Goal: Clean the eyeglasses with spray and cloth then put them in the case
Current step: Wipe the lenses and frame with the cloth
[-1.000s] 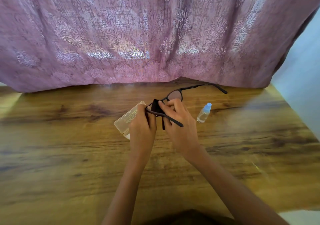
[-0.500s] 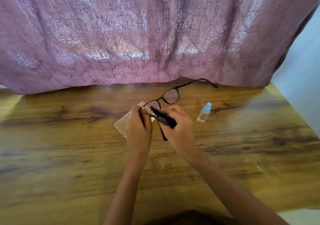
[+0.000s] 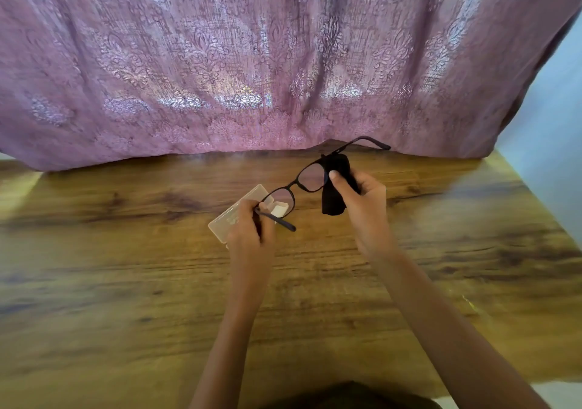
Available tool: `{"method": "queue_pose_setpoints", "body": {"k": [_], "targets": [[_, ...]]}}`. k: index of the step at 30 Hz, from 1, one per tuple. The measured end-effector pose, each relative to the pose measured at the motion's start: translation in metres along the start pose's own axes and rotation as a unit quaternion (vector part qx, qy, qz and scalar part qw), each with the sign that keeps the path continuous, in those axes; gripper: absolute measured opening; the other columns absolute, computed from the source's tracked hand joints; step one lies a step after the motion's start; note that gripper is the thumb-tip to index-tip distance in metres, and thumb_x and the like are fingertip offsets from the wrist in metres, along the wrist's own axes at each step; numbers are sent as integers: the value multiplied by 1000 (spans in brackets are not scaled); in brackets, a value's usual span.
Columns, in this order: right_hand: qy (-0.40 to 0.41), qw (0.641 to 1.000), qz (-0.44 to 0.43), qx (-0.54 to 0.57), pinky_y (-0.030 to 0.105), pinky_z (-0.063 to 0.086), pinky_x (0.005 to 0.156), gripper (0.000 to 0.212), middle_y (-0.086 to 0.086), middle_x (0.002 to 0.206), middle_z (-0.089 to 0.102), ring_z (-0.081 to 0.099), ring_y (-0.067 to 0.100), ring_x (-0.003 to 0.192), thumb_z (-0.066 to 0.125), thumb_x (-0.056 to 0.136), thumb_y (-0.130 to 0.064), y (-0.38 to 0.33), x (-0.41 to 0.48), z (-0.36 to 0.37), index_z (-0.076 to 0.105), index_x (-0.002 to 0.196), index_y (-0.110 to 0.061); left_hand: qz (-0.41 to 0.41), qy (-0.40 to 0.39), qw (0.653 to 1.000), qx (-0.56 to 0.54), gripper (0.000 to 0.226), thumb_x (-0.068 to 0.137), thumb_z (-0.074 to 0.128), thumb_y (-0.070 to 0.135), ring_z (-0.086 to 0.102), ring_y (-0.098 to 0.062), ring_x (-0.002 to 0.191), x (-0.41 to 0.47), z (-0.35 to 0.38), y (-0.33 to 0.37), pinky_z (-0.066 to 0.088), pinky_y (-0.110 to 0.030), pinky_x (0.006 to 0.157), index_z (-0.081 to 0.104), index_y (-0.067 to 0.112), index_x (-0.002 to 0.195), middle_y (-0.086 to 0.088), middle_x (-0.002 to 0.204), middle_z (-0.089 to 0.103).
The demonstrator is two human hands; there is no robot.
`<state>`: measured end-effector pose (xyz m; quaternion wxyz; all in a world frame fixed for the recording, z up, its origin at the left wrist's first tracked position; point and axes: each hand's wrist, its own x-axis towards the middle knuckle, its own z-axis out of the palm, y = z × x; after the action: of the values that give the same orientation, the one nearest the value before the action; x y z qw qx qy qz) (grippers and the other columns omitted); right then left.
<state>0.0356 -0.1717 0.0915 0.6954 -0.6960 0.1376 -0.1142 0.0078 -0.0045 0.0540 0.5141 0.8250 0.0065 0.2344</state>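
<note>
Black-framed eyeglasses [image 3: 296,185] are held up over the wooden table [image 3: 126,267], temples unfolded. My left hand [image 3: 252,235] pinches the frame's near-left corner by the hinge. My right hand [image 3: 362,201] holds a black cloth [image 3: 335,185] pressed against the outer edge of the far lens, thumb on the cloth. A translucent plastic case [image 3: 233,216] lies on the table under the left hand, partly covered by it. The spray bottle is hidden behind my right hand.
A pink patterned curtain [image 3: 252,62] hangs along the table's far edge. A pale wall [image 3: 551,156] borders the table on the right. Bare wood extends left and toward me.
My right hand has moved the cloth from the near lens up and right to the far lens. The glasses swung outward, and the spray bottle is now covered by the right hand.
</note>
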Motion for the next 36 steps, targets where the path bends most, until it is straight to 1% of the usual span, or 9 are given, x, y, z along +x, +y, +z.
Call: {"method": "queue_pose_setpoints", "body": {"k": [8, 11, 14, 17, 21, 27, 30, 33, 36], "targets": [[-36, 996, 57, 57, 18, 52, 63, 6, -5, 79, 72, 66, 2, 73, 72, 86, -12, -3, 9, -4, 71, 88, -17, 37, -150, 988, -21, 30, 97, 53, 14, 45, -6, 49, 4, -24, -9, 35, -15, 44, 48, 43, 90, 0, 62, 54], [-25, 996, 61, 66, 18, 52, 59, 6, -6, 75, 71, 65, 2, 68, 73, 84, -11, -1, 11, -7, 71, 84, -16, 40, -267, 963, -26, 29, 93, 56, 6, 53, -12, 55, 15, -41, -22, 45, -25, 53, 53, 35, 99, -4, 71, 60], [-27, 996, 58, 68, 16, 50, 56, 7, -6, 73, 70, 65, 1, 66, 73, 85, -10, 0, 10, -8, 71, 83, -16, 8, -274, 961, 35, 21, 96, 51, 4, 58, -3, 63, 32, -47, -27, 44, -12, 60, 61, 22, 101, 6, 75, 65], [-31, 996, 59, 58, 16, 50, 55, 8, -9, 70, 70, 64, 0, 64, 73, 85, -10, 2, 8, -5, 70, 81, -16, -83, -243, 966, -13, 22, 101, 46, 23, 64, -2, 73, 52, -41, -12, 47, -12, 63, 68, 22, 99, 9, 83, 70], [-41, 997, 47, 50, 15, 50, 57, 5, -8, 72, 70, 65, 1, 66, 72, 85, -9, 3, 5, -2, 71, 84, -13, -145, -355, 922, -47, 37, 94, 47, 51, 68, 0, 81, 74, -30, 13, 47, -6, 66, 73, 26, 100, 9, 90, 75], [-31, 998, 43, 40, 17, 51, 60, 7, 1, 81, 69, 64, 6, 71, 70, 87, -7, 5, 3, -2, 71, 93, -4, -116, -420, 900, -6, 26, 94, 59, 31, 62, -3, 69, 83, -16, 17, 48, -12, 69, 73, 9, 94, -9, 83, 73], [-26, 999, 36, 27, 20, 51, 62, 8, 1, 81, 70, 64, 8, 73, 70, 87, -8, 7, 3, -2, 71, 95, -5, -124, -435, 891, -36, 23, 94, 60, 23, 62, 1, 63, 81, -13, 14, 49, -10, 63, 72, 4, 90, 6, 69, 71], [-9, 987, -88, -133, 27, 55, 72, 12, -2, 88, 72, 67, 10, 82, 70, 86, -7, 9, 0, -4, 73, 96, -13, -128, -414, 900, -49, 20, 94, 60, 20, 62, 5, 60, 78, -9, 12, 46, -6, 60, 73, 20, 80, 13, 63, 70], [-34, 895, -326, -302, 26, 52, 84, 24, 10, 104, 64, 62, 17, 94, 67, 82, 7, 15, 0, -7, 71, 105, 0, -120, -385, 914, -41, 29, 94, 59, 24, 65, 0, 66, 78, -6, 9, 50, -11, 67, 74, 32, 70, 9, 68, 72]]}}
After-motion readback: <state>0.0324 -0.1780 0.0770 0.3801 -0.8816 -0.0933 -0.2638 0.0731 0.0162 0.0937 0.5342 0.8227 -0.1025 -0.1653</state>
